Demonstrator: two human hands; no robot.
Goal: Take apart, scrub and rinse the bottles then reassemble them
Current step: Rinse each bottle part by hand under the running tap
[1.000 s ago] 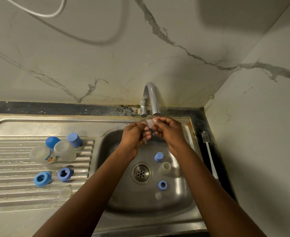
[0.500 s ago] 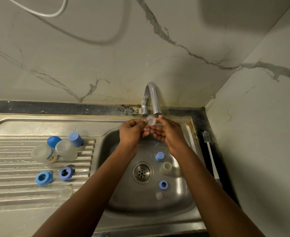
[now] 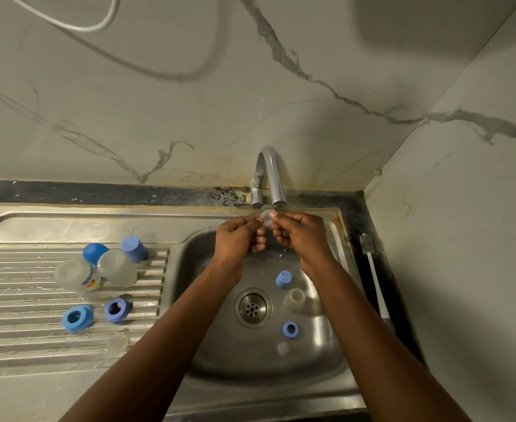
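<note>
Both hands are raised under the tap spout (image 3: pixel 276 184), over the steel sink basin (image 3: pixel 220 354). My left hand (image 3: pixel 238 239) and my right hand (image 3: pixel 299 236) pinch a small clear silicone teat (image 3: pixel 266 217) between their fingertips. In the basin lie a blue cap (image 3: pixel 283 279), a clear bottle part (image 3: pixel 294 299), a blue ring (image 3: pixel 290 329) and a small clear piece (image 3: pixel 282 348). On the draining board (image 3: pixel 13 339) stand two clear bottles (image 3: pixel 77 275) (image 3: pixel 117 268), two blue caps (image 3: pixel 95 252) (image 3: pixel 133 248) and two blue collar rings (image 3: pixel 75 318) (image 3: pixel 117 309).
A white-handled bottle brush (image 3: pixel 374 275) lies on the dark counter right of the sink, next to the marble side wall. The drain (image 3: pixel 252 307) sits mid-basin. A white cable (image 3: pixel 68 22) hangs on the back wall.
Both hands have shifted slightly up toward the spout, and the clear teat has been turned between the fingertips. Parts in the basin and on the board lie where they were.
</note>
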